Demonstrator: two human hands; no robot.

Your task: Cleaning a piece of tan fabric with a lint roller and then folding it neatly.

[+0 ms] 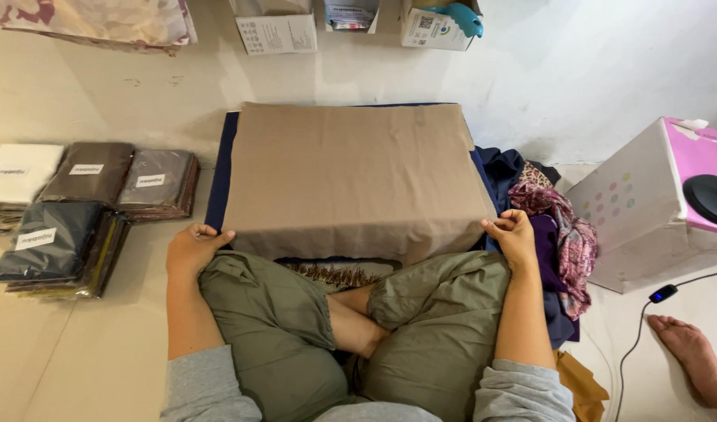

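A tan cloth (351,176) lies spread flat over a low board with a dark blue cover (220,168), right in front of my crossed legs in olive trousers. My left hand (193,246) pinches the cloth's near left corner. At the near right corner my right hand (513,236) grips the cloth's edge. The near edge of the cloth hangs down over the board toward my knees.
Stacks of packaged folded cloths (85,203) in white, brown and dark blue lie on the floor at left. A heap of patterned and purple fabric (558,242) sits at right beside a white and pink box (655,199). Cardboard boxes (276,31) line the wall. Another person's bare foot (694,352) rests at lower right.
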